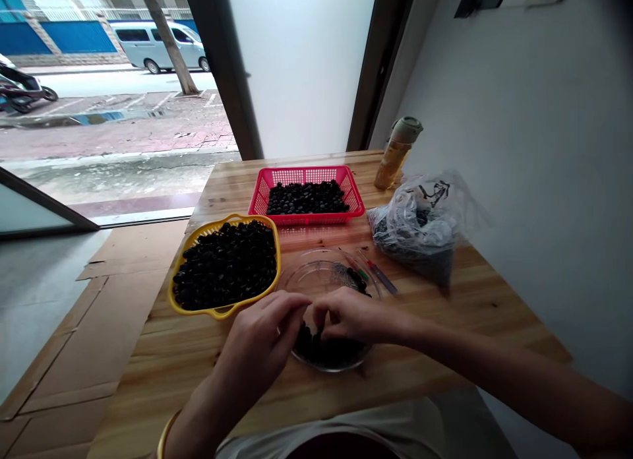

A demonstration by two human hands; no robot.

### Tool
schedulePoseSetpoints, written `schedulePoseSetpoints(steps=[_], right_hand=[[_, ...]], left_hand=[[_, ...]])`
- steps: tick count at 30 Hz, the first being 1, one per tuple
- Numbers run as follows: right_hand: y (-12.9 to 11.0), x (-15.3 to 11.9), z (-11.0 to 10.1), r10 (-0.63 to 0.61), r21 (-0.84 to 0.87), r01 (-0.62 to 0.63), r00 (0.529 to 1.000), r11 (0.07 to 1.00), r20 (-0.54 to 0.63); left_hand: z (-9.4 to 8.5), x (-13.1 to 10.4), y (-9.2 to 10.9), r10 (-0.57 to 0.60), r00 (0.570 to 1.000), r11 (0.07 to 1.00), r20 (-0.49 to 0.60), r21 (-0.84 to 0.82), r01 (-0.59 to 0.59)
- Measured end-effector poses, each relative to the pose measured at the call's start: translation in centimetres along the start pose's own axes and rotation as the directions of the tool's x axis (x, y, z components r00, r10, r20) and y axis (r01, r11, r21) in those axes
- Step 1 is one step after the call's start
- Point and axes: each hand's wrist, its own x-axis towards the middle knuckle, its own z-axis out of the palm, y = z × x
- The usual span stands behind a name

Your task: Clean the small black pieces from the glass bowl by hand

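Observation:
Both hands are raised over a clear round dish on the table. My left hand comes in from the lower left, thumb and forefinger pinched together; whatever is between them is too small to make out. Close beside it, my right hand has its fingertips curled down in a pinch, and what they hold is hidden. Small, shiny black pieces lie in the near part of the dish below my hands. A few more black pieces and a tangle of thin, pale strands show at its far right side.
A yellow basket of black pieces stands left, a red basket of them behind. Right are a thin tool with a purple handle, a filled plastic bag and a bottle. The wall borders the table's right side.

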Motion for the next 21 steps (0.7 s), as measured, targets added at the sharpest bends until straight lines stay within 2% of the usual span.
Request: schedulePoseSetpoints(steps=[2, 4, 6, 8, 11, 17, 19, 21], right_hand=[[0.3, -1.7, -1.1, 0.042, 0.073, -0.034, 0.992, 0.997, -0.121], [0.6, -3.9, -2.4, 0.103, 0.216, -0.046, 0.961, 0.975, -0.258], [1.1, -5.9, -3.3, 0.185, 0.436, -0.001, 0.907, 0.9, -0.379], [1.5, -7.5, -3.5, 0.248, 0.578, 0.066, 0.859, 0.813, -0.447], [1.7, -8.7, -2.6, 0.262, 0.658, 0.124, 0.851, 0.742, -0.456], [1.6, -8.3, -0.7, 0.203, 0.788, 0.206, 0.9, 0.581, -0.385], [1.8, -8.0, -0.5, 0.19, 0.82, 0.226, 0.909, 0.527, -0.372], [2.0, -7.6, -0.4, 0.198, 0.823, 0.234, 0.903, 0.518, -0.382]], left_hand=[[1.3, 1.3, -0.7, -0.057, 0.99, 0.995, 0.127, 0.089, 0.046], [2.7, 2.7, -1.4, -0.094, 0.973, 0.987, 0.212, 0.151, 0.062], [4.2, 4.0, -2.1, -0.105, 0.957, 0.981, 0.269, 0.184, 0.056], [5.5, 5.1, -2.6, -0.112, 0.94, 0.976, 0.322, 0.215, 0.043], [6.9, 6.1, -3.5, -0.126, 0.912, 0.966, 0.39, 0.257, 0.023], [8.1, 7.1, -5.7, -0.155, 0.861, 0.952, 0.484, 0.306, -0.001], [8.2, 7.2, -6.0, -0.155, 0.859, 0.952, 0.488, 0.307, -0.003], [8.0, 7.0, -5.8, -0.149, 0.873, 0.954, 0.464, 0.3, 0.004]])
